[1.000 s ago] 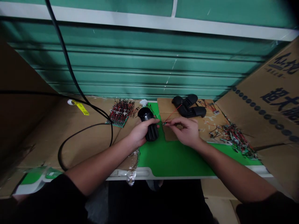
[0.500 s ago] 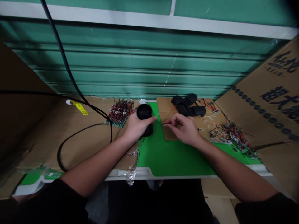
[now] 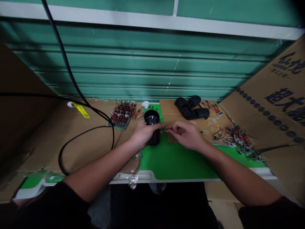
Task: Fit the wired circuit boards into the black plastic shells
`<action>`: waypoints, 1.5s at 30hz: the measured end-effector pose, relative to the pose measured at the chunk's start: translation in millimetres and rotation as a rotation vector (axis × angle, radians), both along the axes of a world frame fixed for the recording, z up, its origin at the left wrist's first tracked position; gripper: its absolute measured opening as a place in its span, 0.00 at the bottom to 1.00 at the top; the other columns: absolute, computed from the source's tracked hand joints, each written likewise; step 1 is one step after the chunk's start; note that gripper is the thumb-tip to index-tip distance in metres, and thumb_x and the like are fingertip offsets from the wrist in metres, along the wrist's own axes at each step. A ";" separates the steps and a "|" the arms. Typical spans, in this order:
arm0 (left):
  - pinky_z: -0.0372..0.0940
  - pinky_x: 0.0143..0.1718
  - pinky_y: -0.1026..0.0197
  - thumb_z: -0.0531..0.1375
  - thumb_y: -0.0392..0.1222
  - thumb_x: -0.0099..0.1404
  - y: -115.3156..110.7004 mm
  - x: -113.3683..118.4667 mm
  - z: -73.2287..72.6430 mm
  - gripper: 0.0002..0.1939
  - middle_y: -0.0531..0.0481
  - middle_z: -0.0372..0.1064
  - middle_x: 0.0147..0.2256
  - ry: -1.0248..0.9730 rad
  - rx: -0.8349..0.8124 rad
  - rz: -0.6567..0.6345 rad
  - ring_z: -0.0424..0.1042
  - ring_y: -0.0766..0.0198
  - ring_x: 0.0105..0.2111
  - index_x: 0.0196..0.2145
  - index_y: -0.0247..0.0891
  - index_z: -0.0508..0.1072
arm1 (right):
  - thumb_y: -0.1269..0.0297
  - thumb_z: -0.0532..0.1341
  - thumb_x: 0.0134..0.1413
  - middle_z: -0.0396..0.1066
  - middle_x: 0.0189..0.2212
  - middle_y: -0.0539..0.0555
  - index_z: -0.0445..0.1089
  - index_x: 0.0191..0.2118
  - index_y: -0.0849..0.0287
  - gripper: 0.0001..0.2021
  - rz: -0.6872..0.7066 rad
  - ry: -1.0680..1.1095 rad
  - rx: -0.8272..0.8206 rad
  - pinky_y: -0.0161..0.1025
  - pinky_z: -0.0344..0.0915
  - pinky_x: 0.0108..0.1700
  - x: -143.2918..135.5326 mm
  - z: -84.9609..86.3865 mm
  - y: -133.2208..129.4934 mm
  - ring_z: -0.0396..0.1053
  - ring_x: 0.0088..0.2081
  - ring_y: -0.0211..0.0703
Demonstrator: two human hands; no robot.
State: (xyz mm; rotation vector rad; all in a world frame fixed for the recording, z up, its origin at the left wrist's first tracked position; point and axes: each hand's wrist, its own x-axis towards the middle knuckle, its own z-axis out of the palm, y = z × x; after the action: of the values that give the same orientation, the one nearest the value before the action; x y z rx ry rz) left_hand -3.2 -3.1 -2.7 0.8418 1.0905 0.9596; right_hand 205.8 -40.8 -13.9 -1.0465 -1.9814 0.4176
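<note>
My left hand [image 3: 142, 133] is wrapped round a glossy black plastic shell [image 3: 152, 118], hollow and elongated, with its open side facing up. The left thumb stretches across it to the right. Close beside that thumb tip, my right hand [image 3: 187, 134] pinches a tiny part [image 3: 164, 129], seemingly a small wired circuit board; its details are too small to make out. Behind the right hand, several more black plastic shells [image 3: 192, 108] lie stacked on a piece of cardboard [image 3: 169, 111].
A circuit board panel [image 3: 120, 119] bristling with red and black wires lies left. At right is a heap of wired small boards [image 3: 241, 143]. Black cables [image 3: 71, 71] cross the left side. Cardboard walls [image 3: 276, 98] and a green panel [image 3: 133, 57] enclose the green table [image 3: 181, 162].
My left hand and the shell have moved slightly right and toward me, the shell's inside now showing more. My right hand has shifted slightly left, so the two hands are closer together.
</note>
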 end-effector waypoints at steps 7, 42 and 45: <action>0.67 0.26 0.61 0.85 0.43 0.37 1.7 0.4 -2.0 0.25 0.46 0.77 0.29 -0.017 -0.136 -0.033 0.75 0.62 0.26 0.29 0.35 0.79 | 0.63 0.68 0.70 0.79 0.30 0.50 0.63 0.28 0.54 0.18 0.014 0.002 0.059 0.37 0.70 0.36 2.8 -7.8 0.5 0.81 0.35 0.43; 0.68 0.32 0.61 0.83 0.39 0.43 0.8 -7.3 -3.0 0.23 0.49 0.78 0.33 -0.156 -0.024 -0.210 0.76 0.64 0.28 0.36 0.33 0.81 | 0.62 0.72 0.66 0.82 0.41 0.56 0.83 0.45 0.54 0.06 0.100 0.264 -0.105 0.43 0.80 0.45 -2.1 -1.0 7.3 0.81 0.42 0.46; 0.67 0.31 0.59 0.80 0.40 0.46 -1.3 -6.9 -0.6 0.20 0.48 0.77 0.31 -0.169 -0.050 -0.202 0.76 0.62 0.27 0.35 0.34 0.81 | 0.62 0.71 0.66 0.82 0.40 0.55 0.82 0.46 0.54 0.05 0.078 0.270 -0.096 0.44 0.81 0.44 -1.2 -4.8 9.0 0.81 0.39 0.46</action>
State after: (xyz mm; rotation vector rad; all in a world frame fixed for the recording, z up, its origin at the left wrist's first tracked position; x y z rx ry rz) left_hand -10.0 -4.4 -3.2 0.7982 0.8635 0.8152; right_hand 204.6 -31.8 -18.7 -0.9202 -1.7785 0.6667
